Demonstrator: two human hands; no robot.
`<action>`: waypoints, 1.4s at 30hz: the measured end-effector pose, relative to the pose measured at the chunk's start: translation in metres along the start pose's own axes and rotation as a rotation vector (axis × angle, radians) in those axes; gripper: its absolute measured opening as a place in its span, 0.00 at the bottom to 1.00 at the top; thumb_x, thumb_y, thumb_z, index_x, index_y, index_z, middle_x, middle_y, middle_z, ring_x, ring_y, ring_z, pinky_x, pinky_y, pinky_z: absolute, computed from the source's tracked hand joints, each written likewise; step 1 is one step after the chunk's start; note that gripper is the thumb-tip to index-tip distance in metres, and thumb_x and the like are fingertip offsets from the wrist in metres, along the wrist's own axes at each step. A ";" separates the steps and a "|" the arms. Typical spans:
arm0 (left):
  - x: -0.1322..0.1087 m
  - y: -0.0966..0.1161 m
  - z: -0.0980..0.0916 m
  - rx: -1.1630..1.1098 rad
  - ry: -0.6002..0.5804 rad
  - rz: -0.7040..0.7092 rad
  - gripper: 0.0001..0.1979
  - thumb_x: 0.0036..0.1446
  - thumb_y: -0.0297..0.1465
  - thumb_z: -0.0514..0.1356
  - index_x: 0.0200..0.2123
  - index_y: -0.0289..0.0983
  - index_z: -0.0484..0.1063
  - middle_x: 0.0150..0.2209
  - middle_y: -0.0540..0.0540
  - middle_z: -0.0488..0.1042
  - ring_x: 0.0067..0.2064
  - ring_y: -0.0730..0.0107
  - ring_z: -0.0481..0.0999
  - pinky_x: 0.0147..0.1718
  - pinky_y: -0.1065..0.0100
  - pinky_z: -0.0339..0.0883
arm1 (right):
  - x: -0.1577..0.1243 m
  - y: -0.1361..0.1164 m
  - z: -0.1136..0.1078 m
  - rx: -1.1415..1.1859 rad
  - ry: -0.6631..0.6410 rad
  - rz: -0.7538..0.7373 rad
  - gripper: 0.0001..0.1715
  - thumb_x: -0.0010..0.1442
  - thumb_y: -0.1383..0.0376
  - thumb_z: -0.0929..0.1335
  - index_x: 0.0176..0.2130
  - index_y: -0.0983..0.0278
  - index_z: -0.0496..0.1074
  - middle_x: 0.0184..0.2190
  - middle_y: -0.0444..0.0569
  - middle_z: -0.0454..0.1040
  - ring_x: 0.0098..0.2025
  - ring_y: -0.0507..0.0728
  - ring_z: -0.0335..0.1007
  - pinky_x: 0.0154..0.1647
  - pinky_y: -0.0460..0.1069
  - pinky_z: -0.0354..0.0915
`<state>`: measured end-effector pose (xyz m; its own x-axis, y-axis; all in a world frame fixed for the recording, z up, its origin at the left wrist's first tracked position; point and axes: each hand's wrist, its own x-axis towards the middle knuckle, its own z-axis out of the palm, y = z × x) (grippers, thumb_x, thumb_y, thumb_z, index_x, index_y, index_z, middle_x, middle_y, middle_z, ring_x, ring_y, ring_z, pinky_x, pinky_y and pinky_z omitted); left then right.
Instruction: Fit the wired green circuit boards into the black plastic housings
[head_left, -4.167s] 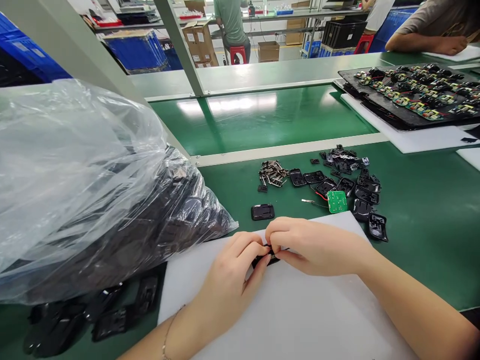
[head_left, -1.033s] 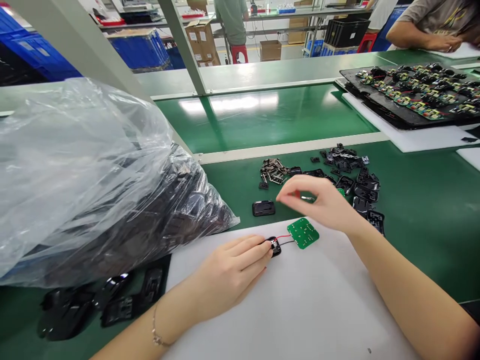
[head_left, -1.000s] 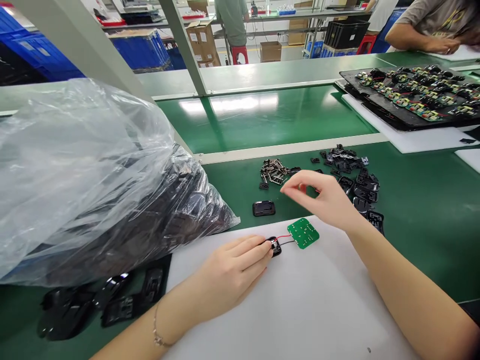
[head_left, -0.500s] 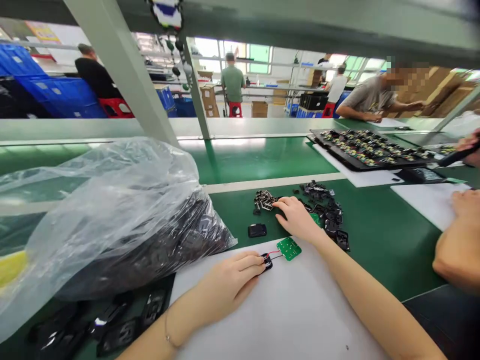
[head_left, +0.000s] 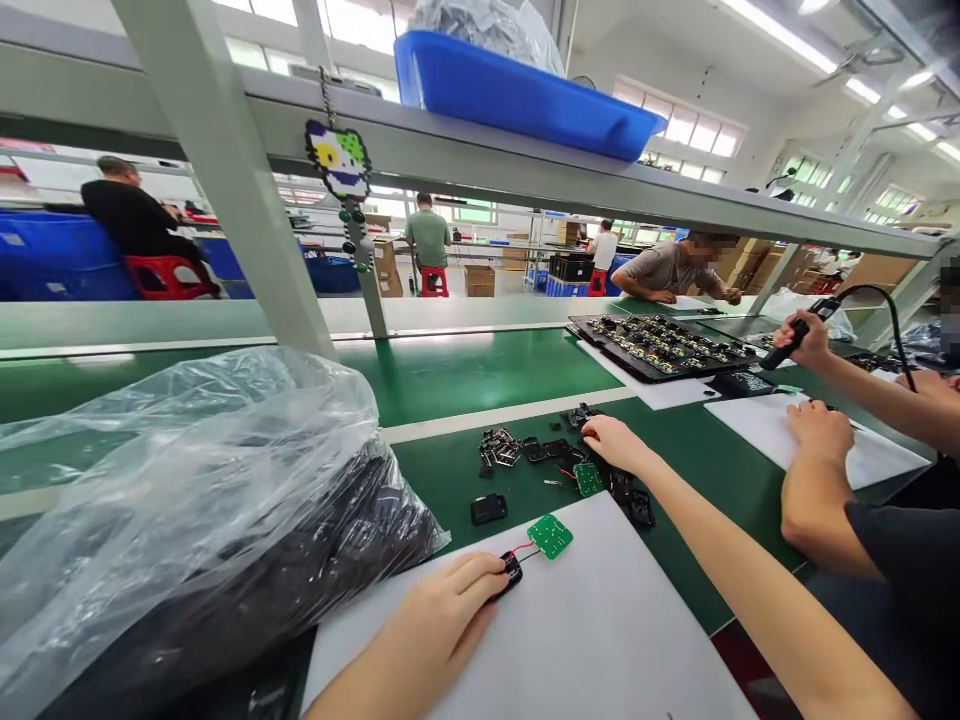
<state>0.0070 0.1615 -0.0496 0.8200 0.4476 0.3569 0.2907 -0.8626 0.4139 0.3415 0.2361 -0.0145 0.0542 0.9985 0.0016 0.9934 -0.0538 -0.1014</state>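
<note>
Risk, judged from the present layout:

- Wire strain. Left hand [head_left: 442,610] closed over a small black part [head_left: 511,572] on the white mat [head_left: 600,640], fingertips pressing it down. Thin red and black leads running from that part to a green circuit board [head_left: 550,536] lying flat just beside it, to the right and slightly farther. Any drag or lift of the black part likely to tug the board across the mat or stress the lead joints.
- Scatter. Right hand [head_left: 611,442] extended far over the pile of loose black parts [head_left: 592,460] on the green desk [head_left: 735,500], fingers curled down onto the pile; whether anything is actually pinched cannot be told. A careless sweep liable to push pieces toward the cluster of metal pins [head_left: 496,448] to the left, or to snag the second green board [head_left: 588,479] with its red lead lying near the wrist.
- Attention. Camera raised toward the line, hands low in view; reduced sight of both hands and higher chance of a wrong pick.
- Crowding. Clear plastic bag [head_left: 187,520] of dark parts bulging at the near left, touching the mat edge. Co-worker's hands [head_left: 821,430] on a separate white mat to the right, well apart.

Appearance of the held part: small, black, glossy, mostly hidden under the fingers, with a pale spot on the exposed end. Board: small, square, green, dotted with solder points. A single black casing [head_left: 488,509] resting alone on the desk, between pins and mat.
</note>
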 end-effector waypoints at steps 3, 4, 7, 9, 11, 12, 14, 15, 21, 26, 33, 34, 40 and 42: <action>0.001 0.003 -0.004 -0.012 -0.030 -0.027 0.15 0.61 0.21 0.52 0.48 0.38 0.69 0.49 0.45 0.74 0.48 0.65 0.75 0.48 0.64 0.72 | 0.007 -0.005 0.009 0.028 -0.022 0.048 0.15 0.64 0.61 0.66 0.48 0.65 0.69 0.48 0.52 0.71 0.46 0.57 0.70 0.47 0.57 0.69; 0.001 0.004 -0.005 -0.018 -0.037 -0.037 0.15 0.61 0.22 0.52 0.48 0.38 0.69 0.49 0.45 0.74 0.48 0.65 0.75 0.48 0.63 0.72 | 0.009 -0.005 0.010 0.044 -0.028 0.063 0.15 0.64 0.61 0.66 0.49 0.65 0.69 0.48 0.52 0.71 0.46 0.57 0.70 0.47 0.56 0.69; 0.001 0.005 -0.008 -0.037 -0.048 -0.066 0.15 0.61 0.21 0.52 0.48 0.39 0.68 0.50 0.45 0.73 0.49 0.64 0.75 0.49 0.63 0.71 | 0.013 -0.003 0.012 0.115 -0.043 0.097 0.15 0.64 0.61 0.65 0.49 0.65 0.69 0.48 0.51 0.71 0.45 0.57 0.70 0.46 0.56 0.69; 0.001 0.005 -0.008 -0.050 -0.053 -0.079 0.15 0.60 0.21 0.52 0.49 0.39 0.68 0.51 0.45 0.73 0.50 0.64 0.74 0.49 0.62 0.71 | 0.014 0.001 0.011 0.181 -0.046 0.115 0.14 0.64 0.61 0.65 0.48 0.65 0.69 0.47 0.51 0.71 0.45 0.56 0.71 0.45 0.56 0.69; 0.000 0.006 -0.007 -0.057 -0.051 -0.086 0.15 0.60 0.21 0.53 0.49 0.39 0.68 0.51 0.45 0.72 0.50 0.63 0.74 0.50 0.61 0.71 | 0.014 0.003 0.009 0.261 -0.032 0.131 0.14 0.64 0.61 0.65 0.48 0.65 0.69 0.46 0.51 0.71 0.44 0.56 0.71 0.44 0.55 0.70; -0.001 0.006 -0.006 -0.061 -0.050 -0.091 0.16 0.60 0.21 0.53 0.49 0.40 0.68 0.52 0.45 0.72 0.51 0.63 0.74 0.51 0.61 0.70 | 0.013 0.003 0.008 0.308 -0.016 0.135 0.13 0.64 0.61 0.65 0.47 0.65 0.69 0.46 0.50 0.72 0.43 0.55 0.71 0.44 0.55 0.70; -0.002 0.005 -0.005 -0.075 -0.040 -0.110 0.15 0.59 0.22 0.54 0.49 0.41 0.68 0.53 0.45 0.70 0.52 0.63 0.73 0.52 0.61 0.69 | 0.011 -0.002 0.002 0.418 0.030 0.122 0.12 0.64 0.61 0.66 0.43 0.66 0.71 0.42 0.49 0.73 0.41 0.55 0.71 0.43 0.54 0.69; -0.002 0.005 -0.005 -0.085 -0.027 -0.127 0.15 0.59 0.22 0.54 0.48 0.41 0.68 0.54 0.45 0.70 0.53 0.63 0.73 0.52 0.61 0.69 | 0.009 -0.008 -0.001 0.484 0.053 0.099 0.11 0.63 0.61 0.67 0.40 0.67 0.71 0.39 0.48 0.74 0.39 0.54 0.71 0.42 0.53 0.69; 0.003 -0.001 -0.003 -0.292 0.357 -0.271 0.14 0.59 0.28 0.58 0.49 0.40 0.67 0.51 0.42 0.71 0.53 0.61 0.72 0.53 0.57 0.69 | -0.030 -0.090 -0.002 0.975 -0.053 -0.175 0.21 0.51 0.50 0.69 0.33 0.65 0.73 0.26 0.45 0.72 0.26 0.51 0.66 0.29 0.47 0.64; 0.008 0.001 -0.007 -0.623 0.699 -0.360 0.15 0.53 0.31 0.65 0.44 0.38 0.69 0.40 0.45 0.76 0.42 0.65 0.78 0.44 0.63 0.75 | -0.067 -0.155 0.004 1.350 -0.279 -0.273 0.19 0.45 0.51 0.74 0.29 0.64 0.74 0.24 0.43 0.71 0.24 0.49 0.61 0.27 0.46 0.60; 0.005 0.011 -0.010 -0.574 0.858 -0.298 0.08 0.52 0.26 0.66 0.38 0.35 0.75 0.34 0.46 0.78 0.35 0.69 0.78 0.37 0.71 0.76 | -0.081 -0.173 0.012 1.735 -0.378 -0.132 0.17 0.42 0.56 0.77 0.28 0.64 0.76 0.23 0.43 0.72 0.24 0.48 0.62 0.29 0.46 0.59; 0.005 0.012 -0.010 -0.558 0.875 -0.283 0.09 0.52 0.26 0.66 0.39 0.36 0.75 0.35 0.46 0.78 0.36 0.69 0.78 0.37 0.71 0.76 | -0.083 -0.173 0.012 1.756 -0.387 -0.120 0.17 0.43 0.56 0.77 0.28 0.64 0.76 0.23 0.42 0.72 0.25 0.48 0.62 0.29 0.46 0.59; 0.003 0.013 -0.013 -0.356 0.928 -0.160 0.12 0.54 0.22 0.64 0.42 0.38 0.75 0.37 0.45 0.80 0.38 0.69 0.79 0.39 0.70 0.76 | -0.090 -0.178 0.012 1.860 -0.450 -0.089 0.17 0.42 0.56 0.78 0.28 0.64 0.76 0.23 0.42 0.71 0.25 0.47 0.62 0.30 0.45 0.60; 0.002 0.013 -0.016 -0.262 0.922 -0.093 0.11 0.55 0.21 0.62 0.41 0.38 0.76 0.38 0.44 0.80 0.39 0.67 0.80 0.40 0.69 0.76 | -0.090 -0.180 0.015 1.857 -0.433 -0.084 0.18 0.41 0.56 0.79 0.28 0.64 0.75 0.23 0.42 0.70 0.25 0.48 0.62 0.30 0.46 0.60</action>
<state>0.0048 0.1550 -0.0300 0.0565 0.6176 0.7845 0.1239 -0.7840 0.6083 0.1566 0.1557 -0.0109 -0.2988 0.9466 -0.1211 -0.3694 -0.2318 -0.8999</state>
